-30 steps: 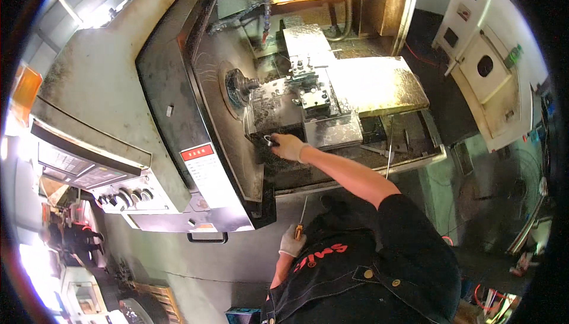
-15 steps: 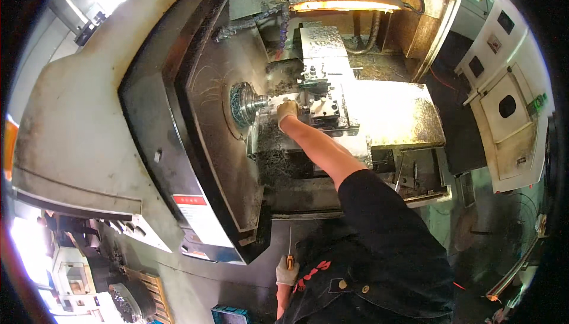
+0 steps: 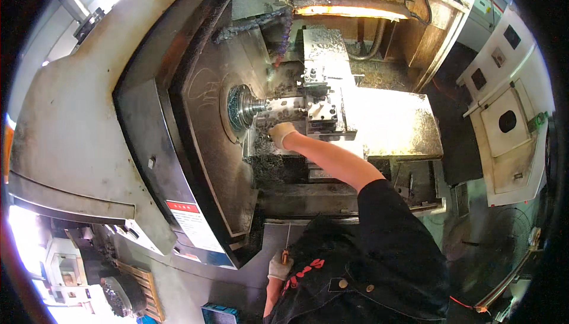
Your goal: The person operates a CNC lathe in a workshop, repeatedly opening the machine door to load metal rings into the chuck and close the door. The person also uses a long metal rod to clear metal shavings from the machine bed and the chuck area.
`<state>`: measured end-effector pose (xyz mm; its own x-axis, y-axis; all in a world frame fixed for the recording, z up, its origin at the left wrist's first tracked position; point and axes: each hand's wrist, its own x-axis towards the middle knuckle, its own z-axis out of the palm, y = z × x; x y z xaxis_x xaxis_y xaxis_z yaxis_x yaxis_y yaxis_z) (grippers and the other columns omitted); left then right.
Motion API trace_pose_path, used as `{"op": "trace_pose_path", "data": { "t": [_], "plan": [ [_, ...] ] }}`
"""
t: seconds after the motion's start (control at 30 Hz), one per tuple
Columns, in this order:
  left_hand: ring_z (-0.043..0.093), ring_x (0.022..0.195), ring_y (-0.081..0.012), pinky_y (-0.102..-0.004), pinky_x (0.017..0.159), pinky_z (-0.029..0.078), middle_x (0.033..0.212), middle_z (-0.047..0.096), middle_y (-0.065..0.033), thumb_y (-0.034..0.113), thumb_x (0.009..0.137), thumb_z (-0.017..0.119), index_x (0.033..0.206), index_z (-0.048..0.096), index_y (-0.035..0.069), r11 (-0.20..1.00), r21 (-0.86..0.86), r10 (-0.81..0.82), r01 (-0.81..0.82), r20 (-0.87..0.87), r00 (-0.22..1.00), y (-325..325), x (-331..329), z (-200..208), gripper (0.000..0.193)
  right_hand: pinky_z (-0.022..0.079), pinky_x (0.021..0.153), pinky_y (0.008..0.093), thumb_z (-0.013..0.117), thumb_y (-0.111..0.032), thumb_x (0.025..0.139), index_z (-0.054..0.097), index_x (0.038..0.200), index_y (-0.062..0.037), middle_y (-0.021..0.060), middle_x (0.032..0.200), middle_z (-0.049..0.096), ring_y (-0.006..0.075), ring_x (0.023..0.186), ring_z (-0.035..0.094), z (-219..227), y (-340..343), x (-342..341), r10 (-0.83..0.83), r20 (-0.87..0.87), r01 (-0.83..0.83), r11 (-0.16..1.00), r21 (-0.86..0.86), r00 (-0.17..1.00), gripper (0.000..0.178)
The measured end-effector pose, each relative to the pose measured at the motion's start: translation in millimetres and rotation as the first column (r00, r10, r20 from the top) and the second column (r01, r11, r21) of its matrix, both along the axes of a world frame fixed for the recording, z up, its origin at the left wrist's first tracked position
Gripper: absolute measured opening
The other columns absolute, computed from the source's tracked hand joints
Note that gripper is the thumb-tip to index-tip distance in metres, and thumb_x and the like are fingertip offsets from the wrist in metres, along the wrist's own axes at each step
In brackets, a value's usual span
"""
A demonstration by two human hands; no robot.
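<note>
The white-gloved left hand (image 3: 278, 266) clasps an orange-handled, thin-shafted tool (image 3: 285, 257), tip indistinct. Whether the far, white-gloved right hand (image 3: 281, 135) grips anything cannot be told.

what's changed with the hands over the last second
The right hand reached in between the chuck and the tool post, then drew partway back; the bright ring seen at it a second ago no longer shows. The left hand still holds the orange-handled tool.
</note>
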<state>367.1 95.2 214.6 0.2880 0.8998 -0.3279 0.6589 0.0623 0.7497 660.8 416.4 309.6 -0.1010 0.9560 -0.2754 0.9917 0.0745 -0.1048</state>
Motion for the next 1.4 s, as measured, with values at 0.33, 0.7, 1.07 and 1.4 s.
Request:
{"op": "trace_pose_path", "data": {
  "t": [0.33, 0.7, 1.07, 1.4],
  "plan": [
    [0.056, 0.077, -0.0372, -0.0433, 0.066, 0.046, 0.079, 0.059, -0.0181, 0.016, 0.067, 0.058, 0.088, 0.053, 0.007, 0.999, 0.041, -0.024, 0.025, -0.027, 0.999, 2.5, 13.7, 8.7, 0.024, 0.048, 0.075, 0.0377, 0.050, -0.027, 0.081, 0.050, 0.113, -0.0065, 0.0150, 0.098, 0.061, 0.0300, 0.087, 0.060, 76.3, 47.5, 85.7, -0.156, -0.061, 0.162, 0.981, 0.105, 0.986, 0.037],
    [0.057, 0.085, -0.0344, -0.0411, 0.071, 0.046, 0.087, 0.059, -0.0181, 0.014, 0.068, 0.055, 0.100, 0.054, 0.007, 0.974, -0.139, 0.170, -0.179, -0.072, 0.983, -14.7, 24.8, 20.6, 0.033, 0.044, 0.080, 0.0396, 0.065, -0.033, 0.062, 0.036, 0.128, -0.0137, 0.0076, 0.105, 0.061, 0.0257, 0.098, 0.057, 47.6, 133.2, 115.4, 0.050, 0.590, 0.084, 0.976, -0.198, 0.806, 0.074],
    [0.057, 0.079, -0.0356, -0.0405, 0.066, 0.045, 0.080, 0.059, -0.0186, 0.014, 0.067, 0.056, 0.090, 0.056, 0.006, 0.948, -0.100, 0.301, -0.301, -0.018, 0.954, -16.3, 31.4, 29.9, 0.025, 0.048, 0.070, 0.0343, 0.057, -0.014, 0.074, 0.065, 0.099, -0.0146, 0.0053, 0.101, 0.063, 0.0222, 0.093, 0.060, 6.9, 163.8, 119.2, -0.088, 0.484, 0.084, 0.996, 0.031, 0.871, 0.026],
    [0.057, 0.079, -0.0359, -0.0411, 0.066, 0.045, 0.080, 0.059, -0.0178, 0.014, 0.067, 0.057, 0.090, 0.054, 0.006, 0.980, -0.033, 0.194, -0.195, -0.027, 0.981, -3.9, 28.9, 26.2, 0.024, 0.048, 0.075, 0.0346, 0.060, -0.031, 0.073, 0.055, 0.111, -0.0128, 0.0066, 0.108, 0.059, 0.0256, 0.091, 0.059, 66.9, 111.3, 70.8, 0.131, 0.124, -0.112, 0.982, -0.154, 0.984, 0.042]
  ]
}}
